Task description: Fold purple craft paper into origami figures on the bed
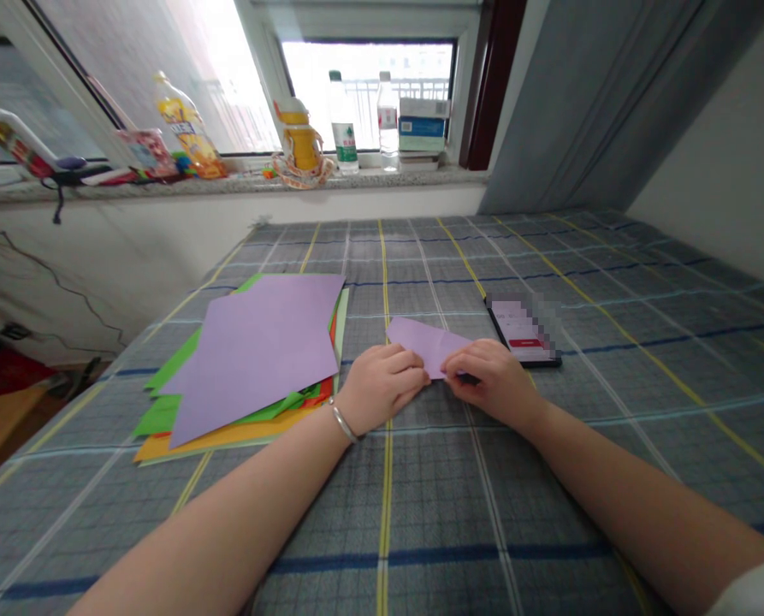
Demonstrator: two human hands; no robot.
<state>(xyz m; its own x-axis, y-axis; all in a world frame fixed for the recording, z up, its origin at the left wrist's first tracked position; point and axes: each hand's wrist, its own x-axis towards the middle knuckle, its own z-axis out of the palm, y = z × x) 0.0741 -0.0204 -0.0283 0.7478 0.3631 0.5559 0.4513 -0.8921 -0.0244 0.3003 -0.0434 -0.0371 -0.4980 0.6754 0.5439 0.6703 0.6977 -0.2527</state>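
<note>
A small piece of purple paper lies on the plaid cloth in front of me; it looks folded. My left hand, with a silver bangle at the wrist, presses its fingers together on the paper's near left part. Close beside it, my right hand pinches the near edge with thumb and forefinger. Both hands hide part of the paper's lower edge and right end.
To the left lies a pile of coloured sheets with a purple sheet on top. A phone rests at the right. Bottles, including a green-capped one, a yellow cup and boxes line the windowsill.
</note>
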